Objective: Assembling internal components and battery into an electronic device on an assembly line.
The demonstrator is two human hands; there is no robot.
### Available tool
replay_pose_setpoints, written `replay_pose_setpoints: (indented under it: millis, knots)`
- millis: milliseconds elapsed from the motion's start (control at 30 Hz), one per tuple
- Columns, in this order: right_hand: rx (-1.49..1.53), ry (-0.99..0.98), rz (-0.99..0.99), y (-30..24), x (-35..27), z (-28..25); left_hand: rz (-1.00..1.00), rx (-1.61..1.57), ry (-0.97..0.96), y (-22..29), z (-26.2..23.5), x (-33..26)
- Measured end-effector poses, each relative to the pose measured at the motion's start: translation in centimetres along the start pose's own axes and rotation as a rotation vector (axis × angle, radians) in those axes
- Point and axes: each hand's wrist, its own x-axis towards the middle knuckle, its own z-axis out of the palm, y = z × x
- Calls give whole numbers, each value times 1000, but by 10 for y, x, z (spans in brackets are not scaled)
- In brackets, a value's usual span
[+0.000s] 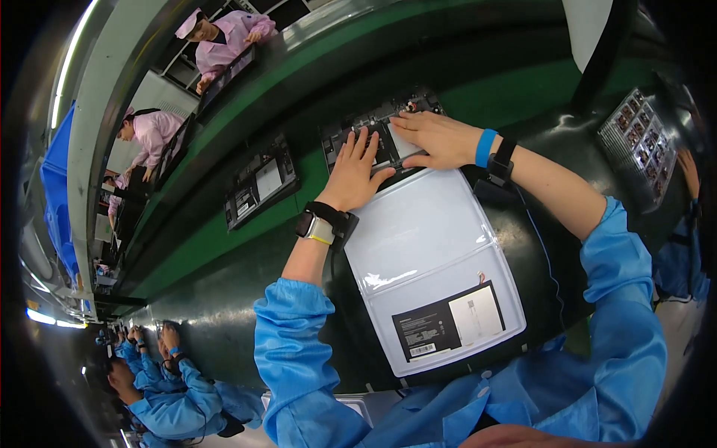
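My left hand (354, 173) lies flat with fingers spread on an opened laptop base (375, 119) with black inner parts. On the same base, my right hand (441, 140) rests open, its stretched fingers over a white-faced part (403, 142) that looks like a battery; the palm and fingers partly hide it. Just nearer to me sits a white plastic tray (418, 216), its far edge by both wrists. In the tray's near compartment is a flat black and white battery pack (437, 328) with a short wire lead. Neither hand touches that battery.
A second opened laptop base (261, 183) lies on the green belt to the left. At the right stands a clear compartment tray of small parts (641, 145). A thin blue cord (549, 257) runs beside the white tray. Co-workers in pink sit across; others in blue sit at left.
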Motion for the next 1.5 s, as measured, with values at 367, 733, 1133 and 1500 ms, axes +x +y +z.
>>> replay_pose_setpoints:
  millis: [367, 733, 1133, 1500]
  knots:
    - [-162, 44, -12, 6, 1, 13, -48, 77, -12, 4, -2, 3]
    - [-100, -33, 14, 14, -13, -5, -108, 73, -24, -17, -8, -26]
    - [-15, 150, 5, 49, 13, 19, -156, 63, 53, -40, -7, 8]
    - [305, 405, 157, -44, -109, -34, 4, -285, 136, 94, -28, -58]
